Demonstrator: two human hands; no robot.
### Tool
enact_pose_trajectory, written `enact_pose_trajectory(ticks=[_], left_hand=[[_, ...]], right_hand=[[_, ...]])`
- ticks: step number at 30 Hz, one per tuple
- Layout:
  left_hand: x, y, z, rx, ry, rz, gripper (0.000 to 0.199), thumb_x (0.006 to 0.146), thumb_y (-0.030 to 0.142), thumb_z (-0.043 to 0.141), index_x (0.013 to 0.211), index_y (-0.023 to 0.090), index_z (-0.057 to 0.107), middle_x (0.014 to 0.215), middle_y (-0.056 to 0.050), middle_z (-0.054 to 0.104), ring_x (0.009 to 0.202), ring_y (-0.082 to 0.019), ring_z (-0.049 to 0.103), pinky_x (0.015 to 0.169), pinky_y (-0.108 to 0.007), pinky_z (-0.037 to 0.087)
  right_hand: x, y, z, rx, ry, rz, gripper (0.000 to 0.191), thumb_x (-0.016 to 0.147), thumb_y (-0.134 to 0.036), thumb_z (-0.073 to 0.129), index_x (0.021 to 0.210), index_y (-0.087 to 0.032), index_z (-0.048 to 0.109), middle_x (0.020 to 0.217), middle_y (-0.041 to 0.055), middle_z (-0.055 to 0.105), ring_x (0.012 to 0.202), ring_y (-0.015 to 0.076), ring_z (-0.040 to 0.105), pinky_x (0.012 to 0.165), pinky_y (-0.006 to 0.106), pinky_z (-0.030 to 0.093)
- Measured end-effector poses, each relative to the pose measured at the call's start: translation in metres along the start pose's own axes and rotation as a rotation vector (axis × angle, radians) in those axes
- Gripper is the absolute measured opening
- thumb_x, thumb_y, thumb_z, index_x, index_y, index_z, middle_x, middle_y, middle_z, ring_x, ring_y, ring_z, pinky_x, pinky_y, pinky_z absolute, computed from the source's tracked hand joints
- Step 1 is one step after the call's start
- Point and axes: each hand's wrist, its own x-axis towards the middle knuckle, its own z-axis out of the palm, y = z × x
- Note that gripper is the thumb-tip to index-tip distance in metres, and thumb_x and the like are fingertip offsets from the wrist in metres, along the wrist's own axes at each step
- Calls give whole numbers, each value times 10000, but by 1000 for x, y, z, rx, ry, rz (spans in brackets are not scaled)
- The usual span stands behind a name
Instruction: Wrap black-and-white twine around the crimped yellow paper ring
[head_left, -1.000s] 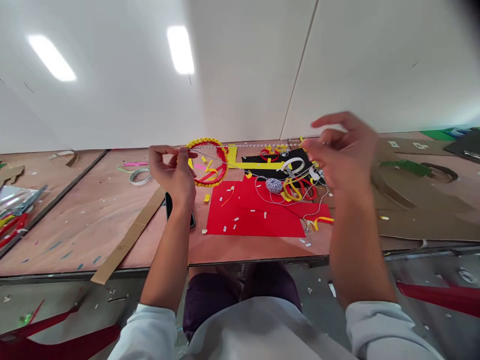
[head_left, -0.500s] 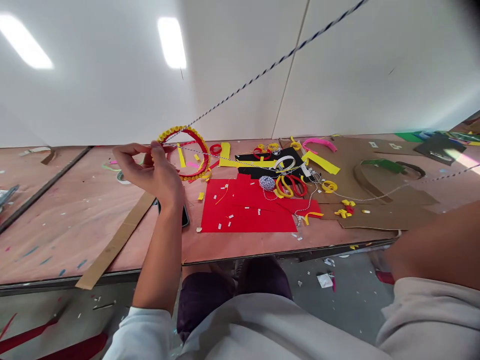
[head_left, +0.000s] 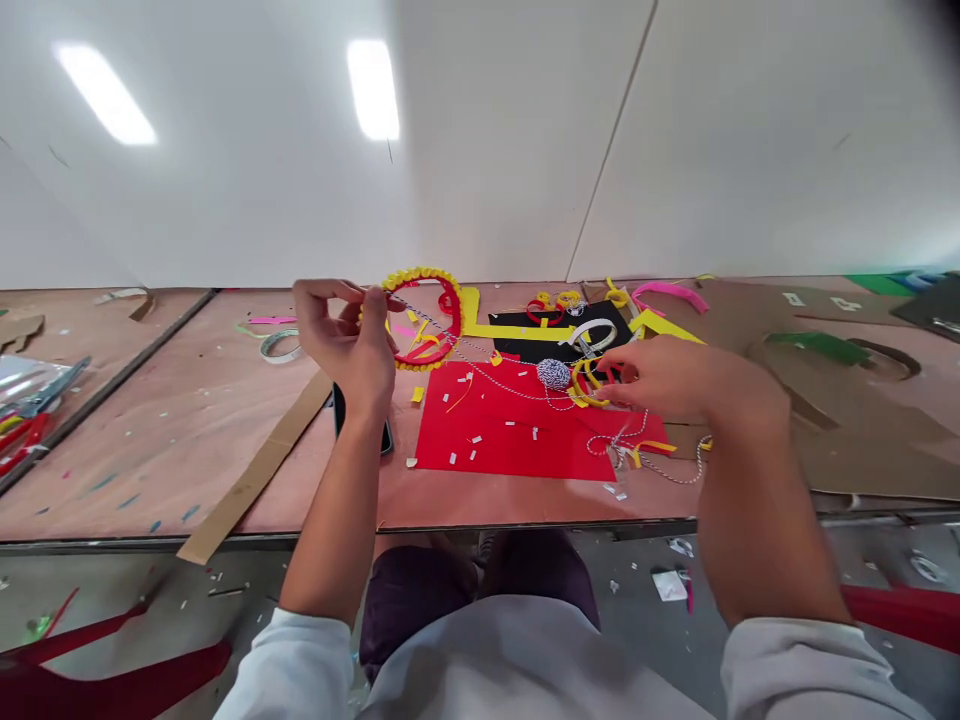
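Note:
My left hand (head_left: 349, 345), thumb and fingers pinched together, holds up a red ring (head_left: 455, 315) trimmed along its edge with small yellow curls. A dark-and-white twisted string (head_left: 480, 373) runs from that pinch down across the table. My right hand (head_left: 667, 378) is over the scissors (head_left: 583, 384) with yellow and red handles, its thumb and fingers on either side of the red handle. Part of the scissors is hidden under the hand. Just left of them sits a ball of the same string (head_left: 553, 374), at the edge of a red sheet (head_left: 495, 430).
A black sheet (head_left: 514, 345), yellow strips and a white tape roll (head_left: 595, 335) lie behind. Brown cardboard (head_left: 885, 440) covers the right side. At left are a cardboard strip (head_left: 255, 470), a phone (head_left: 386, 438) and another tape roll (head_left: 280, 346). A white wall (head_left: 480, 150) rises behind the table.
My right hand has come in from the right edge to the scissors. The string, earlier stretched taut up to the right, now hangs slack over the table. My left hand still holds the ring.

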Motion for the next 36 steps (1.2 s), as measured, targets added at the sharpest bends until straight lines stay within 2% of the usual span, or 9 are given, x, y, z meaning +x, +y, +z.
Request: enact_pose_trajectory(ticks=[1, 3, 6, 9, 15, 21, 24, 28, 36], left_hand=[[0, 0, 0, 6, -26, -11, 366, 830, 350, 855, 844, 222, 512, 884, 33, 538, 624, -76, 654, 401, -201, 383], [-1, 2, 1, 15, -74, -18, 354, 817, 331, 852, 832, 226, 515, 855, 30, 545, 602, -73, 622, 444, -214, 455], [-4, 4, 3, 19, -140, -19, 331, 792, 281, 842, 810, 231, 515, 814, 23, 544, 580, -73, 571, 503, -239, 536], [-6, 4, 2, 13, -198, -38, 303, 784, 237, 830, 814, 232, 528, 829, 11, 559, 570, -69, 539, 468, -221, 518], [-9, -2, -1, -10, -301, -35, 246, 819, 211, 800, 843, 226, 555, 839, 21, 568, 478, -26, 442, 342, -167, 374], [-6, -9, -2, -3, -265, -18, 240, 817, 177, 782, 840, 223, 548, 848, 22, 573, 490, -30, 411, 342, -160, 370], [-4, -13, -2, 16, -227, -14, 251, 807, 147, 780, 815, 214, 539, 806, 26, 569, 501, -31, 439, 397, -164, 423], [-4, -17, -3, 32, -216, -36, 255, 815, 130, 768, 817, 210, 526, 798, 48, 573, 423, 1, 389, 387, -171, 420], [-5, -20, -3, -48, -273, -71, 257, 828, 169, 784, 851, 212, 532, 828, 46, 577, 402, 12, 375, 291, -145, 316]], right_hand=[[-2, -10, 8, -46, -216, -54, 202, 656, -255, 879, 573, -234, 697, 459, -41, 583, 350, 96, 418, 389, 281, 246], [-4, -37, 20, 2, -361, -205, 113, 887, -241, 689, 905, -260, 799, 709, -11, 752, 519, 129, 597, 508, 264, 379], [1, -79, 39, 146, -245, -385, 332, 970, -160, 535, 1209, -252, 747, 1056, 41, 805, 761, 160, 703, 685, 272, 474], [11, -97, 63, 161, -170, -351, 342, 1002, -203, 554, 1319, -216, 684, 1147, 83, 786, 863, 184, 717, 744, 284, 490], [18, -81, 95, 287, -225, -300, 192, 928, -161, 617, 1072, -214, 732, 924, 25, 791, 730, 144, 669, 705, 261, 460], [16, -75, 88, 467, -196, -169, 70, 823, -168, 602, 761, -186, 629, 722, 0, 649, 654, 122, 552, 621, 256, 400], [16, -73, 79, 630, -188, -126, 63, 797, -212, 604, 741, -191, 585, 736, -4, 598, 670, 121, 515, 588, 251, 377], [18, -70, 72, 738, -213, -92, 231, 828, -345, 614, 672, -187, 550, 663, -13, 521, 614, 109, 435, 554, 262, 315], [20, -68, 89, 423, -59, -83, 72, 829, -258, 634, 822, -196, 600, 772, 5, 638, 658, 123, 517, 625, 267, 399]])
